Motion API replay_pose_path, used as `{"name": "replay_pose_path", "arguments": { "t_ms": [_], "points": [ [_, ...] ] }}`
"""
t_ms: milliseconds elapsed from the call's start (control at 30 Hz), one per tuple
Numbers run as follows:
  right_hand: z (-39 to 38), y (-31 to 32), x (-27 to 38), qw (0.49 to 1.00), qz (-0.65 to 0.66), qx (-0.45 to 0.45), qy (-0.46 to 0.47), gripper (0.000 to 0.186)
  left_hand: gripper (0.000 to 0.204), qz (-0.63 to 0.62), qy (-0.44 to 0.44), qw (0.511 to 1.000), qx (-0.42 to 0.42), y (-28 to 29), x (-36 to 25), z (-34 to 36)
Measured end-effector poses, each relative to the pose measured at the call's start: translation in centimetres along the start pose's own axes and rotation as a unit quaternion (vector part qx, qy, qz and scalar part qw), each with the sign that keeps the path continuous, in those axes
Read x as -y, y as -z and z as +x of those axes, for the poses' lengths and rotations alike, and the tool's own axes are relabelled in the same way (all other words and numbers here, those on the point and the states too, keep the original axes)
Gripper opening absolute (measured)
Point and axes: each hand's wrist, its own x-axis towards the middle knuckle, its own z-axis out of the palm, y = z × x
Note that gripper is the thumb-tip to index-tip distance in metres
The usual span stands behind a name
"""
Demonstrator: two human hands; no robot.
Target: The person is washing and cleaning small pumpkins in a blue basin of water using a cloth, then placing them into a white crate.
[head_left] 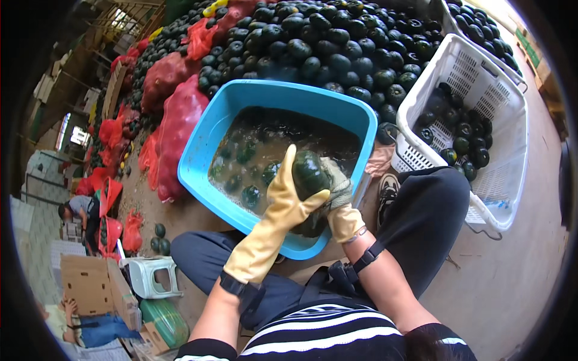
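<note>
The squash (309, 172) is rounded, dark green and glossy, with faint paler mottling and bright highlights on its skin. It is located between the two hands, above the basin (201, 141). The left hand (286, 197), in a cream-yellow rubber glove, is clasped around its left and lower sides, thumb and fingers spread. The right hand (338, 186), with a grey-green textured covering over a similar glove, grips its right side. Below and left of the left hand, more squashes (251, 196) sit partly submerged in murky brown water (274, 127). Right of the right hand stands a white slatted crate (509, 141) containing squashes; beyond both hands lies a squash pile (337, 51).
</note>
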Motion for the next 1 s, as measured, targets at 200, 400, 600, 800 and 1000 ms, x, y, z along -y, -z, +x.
{"name": "replay_pose_path", "arguments": {
  "t_ms": [200,400,600,800,1000],
  "points": [
    [-0.9,-2.3,2.8,0.750,-0.651,0.105,0.044,0.027,0.089,-0.413,0.385,0.823,-0.066,2.2,-0.8,-0.8],
    [0.0,-0.8,3.8,0.858,-0.395,0.251,0.210,0.037,0.068,-0.240,0.272,0.914,0.181,6.5,2.0,-1.3],
    [-1.2,-2.6,0.1,0.834,-0.491,0.167,0.186,0.032,0.039,-0.168,0.317,0.930,0.075,2.8,3.8,1.3],
    [0.9,0.7,3.2,0.897,-0.311,0.268,0.167,0.028,0.039,-0.277,0.235,0.923,0.126,2.3,3.4,3.4],
    [-1.5,-1.0,2.0,0.863,0.398,0.107,-0.292,0.030,0.041,-0.373,0.266,0.889,-0.006,-1.0,4.7,4.5]
  ]
}}
